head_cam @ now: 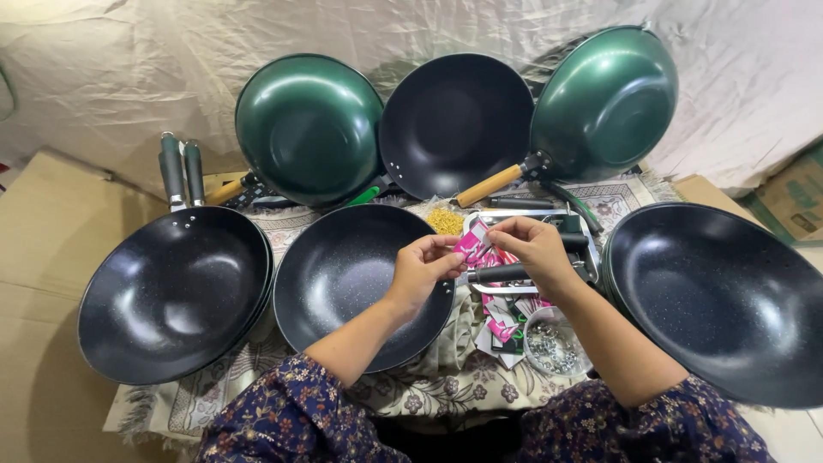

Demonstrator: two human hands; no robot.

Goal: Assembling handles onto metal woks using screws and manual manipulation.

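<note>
Small pink label (pixel 474 243) sat pinched btw. both hands, above the middle black wok (pixel 343 274): left hand (pixel 426 266) nipped its near edge, right hand (pixel 533 246) its top. Under them lay a pile of pink labels (pixel 500 317), a dark handle (pixel 501 273) & a clear cup of screws (pixel 553 345). Green woks (pixel 309 129) leaned behind.

I see bright, even light from above, soft glare on the green pans (pixel 309 129), mild wide-angle bending at the edges, everything sharp.
</note>
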